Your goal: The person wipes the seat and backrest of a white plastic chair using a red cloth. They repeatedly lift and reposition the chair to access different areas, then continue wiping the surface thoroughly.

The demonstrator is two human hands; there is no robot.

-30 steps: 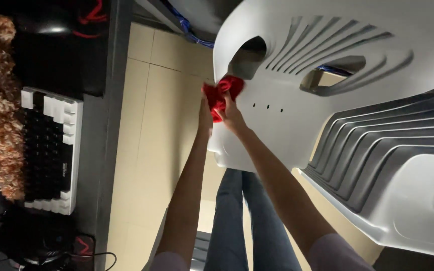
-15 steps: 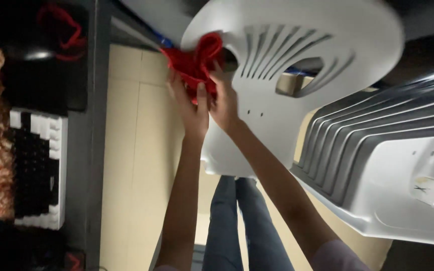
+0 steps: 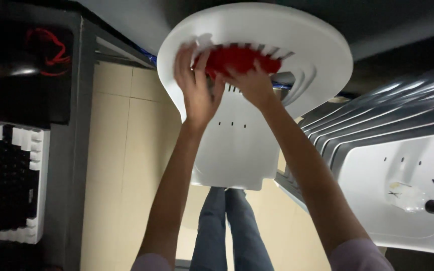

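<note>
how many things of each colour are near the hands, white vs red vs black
white: 2, the chair being wiped and a second chair to the right
red: 1, the cloth under the left hand and right hand
black: 1, the keyboard
total: 4

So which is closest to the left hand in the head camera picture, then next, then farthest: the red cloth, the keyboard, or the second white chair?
From the left hand:
1. Red cloth: touching it, on the chair back.
2. Keyboard: lower left, on the dark desk.
3. Second white chair: far right.
</note>
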